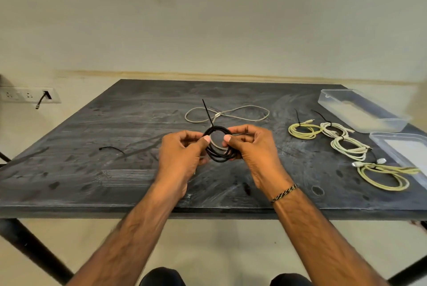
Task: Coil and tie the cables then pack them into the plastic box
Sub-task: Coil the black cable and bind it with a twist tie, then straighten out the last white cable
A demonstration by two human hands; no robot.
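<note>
A coiled black cable is held just above the middle of the dark table. My left hand pinches its left side and my right hand grips its right side. A black zip tie sticks up and to the left from the top of the coil. Behind it lies a loose grey cable, uncoiled. At the right lie several coiled and tied cables: a yellow one, two white ones, and a larger yellow one. The clear plastic box stands at the far right corner.
The box's clear lid lies at the right edge, near the tied coils. A spare black zip tie rests on the left part of the table. A wall socket strip with a plug is at the left.
</note>
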